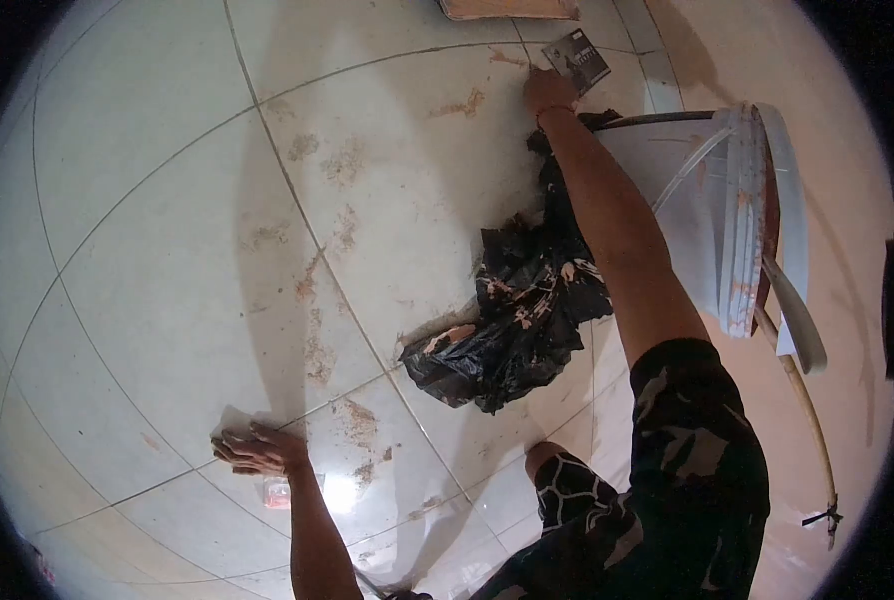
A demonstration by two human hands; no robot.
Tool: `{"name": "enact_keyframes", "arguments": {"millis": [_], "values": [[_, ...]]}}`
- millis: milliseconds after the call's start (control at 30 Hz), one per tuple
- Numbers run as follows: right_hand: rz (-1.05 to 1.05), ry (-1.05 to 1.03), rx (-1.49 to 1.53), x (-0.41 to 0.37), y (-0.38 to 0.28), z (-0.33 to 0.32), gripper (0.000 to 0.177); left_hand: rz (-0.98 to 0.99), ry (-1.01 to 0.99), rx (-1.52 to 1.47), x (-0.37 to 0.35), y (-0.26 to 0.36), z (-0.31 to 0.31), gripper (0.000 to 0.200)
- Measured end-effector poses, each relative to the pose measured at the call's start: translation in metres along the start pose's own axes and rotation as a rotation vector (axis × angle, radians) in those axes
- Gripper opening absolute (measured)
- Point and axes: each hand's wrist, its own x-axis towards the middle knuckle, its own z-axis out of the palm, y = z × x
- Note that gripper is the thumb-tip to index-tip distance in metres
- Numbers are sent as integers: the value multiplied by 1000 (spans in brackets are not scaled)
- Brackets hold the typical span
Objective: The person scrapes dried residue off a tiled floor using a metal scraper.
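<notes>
My left hand (257, 450) lies on the tiled floor with its fingers stretched out, holding nothing. Beside its wrist is a small clear packet with something pinkish-red (278, 493) in it. My right hand (550, 92) reaches far forward, fingers curled at the near edge of a dark, flat piece with light print (579, 62), which it appears to grip; the fingertips are hard to make out. Below my right forearm a crumpled black plastic bag (507, 345) with light brown smears is spread on the floor, partly hidden by the arm.
At the right stands a white bucket (742, 215) with a stained rim and sticks or handles poking out. A thin wooden stick (817, 440) extends below it. A brown board or box edge (510, 9) shows at the top. Brown smudges (347, 160) mark the pale tiles.
</notes>
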Motion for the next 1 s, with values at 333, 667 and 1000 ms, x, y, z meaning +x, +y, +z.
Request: {"name": "enact_keyframes", "arguments": {"millis": [333,667,1000], "values": [[50,-114,-11,-6,1,0,29,-13,-28,24,0,3,-3,59],[-17,-32,-124,-19,-5,9,21,0,-78,42,-4,-6,-2,63],[-62,-117,-198,3,4,9,23,-16,-6,-7,0,1,1,64]]}}
